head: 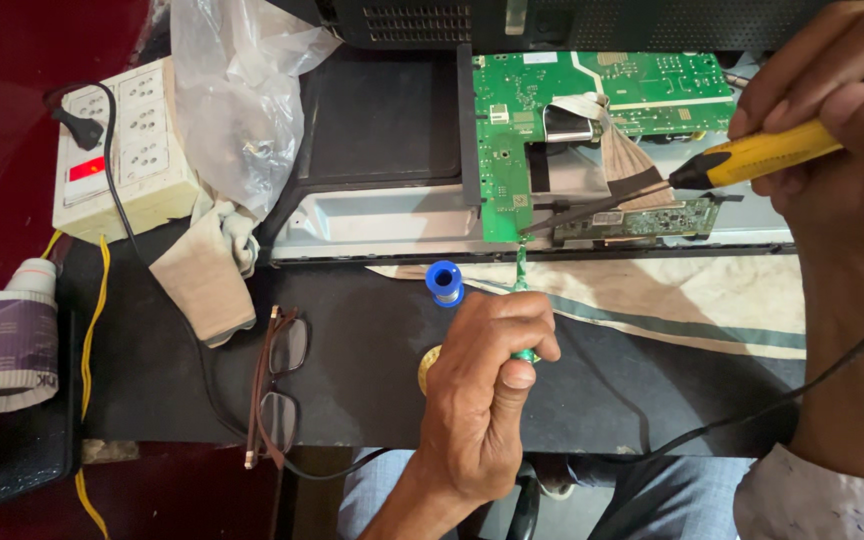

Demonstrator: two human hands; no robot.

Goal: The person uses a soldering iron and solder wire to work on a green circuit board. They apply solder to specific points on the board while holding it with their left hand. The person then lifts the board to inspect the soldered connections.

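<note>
Right hand gripped a yellow iron, far right, its dark tip reaching left toward the lower edge of the green board. Left hand, near centre, closed on a green tool pointing up to that same edge. Blue spool just left of the tool. Glasses lay on the counter, left.

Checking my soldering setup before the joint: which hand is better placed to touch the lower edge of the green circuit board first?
Probably the right hand: its yellow soldering iron already points its tip at the green circuit board. The left hand holds a thin green strand just below it.
</note>
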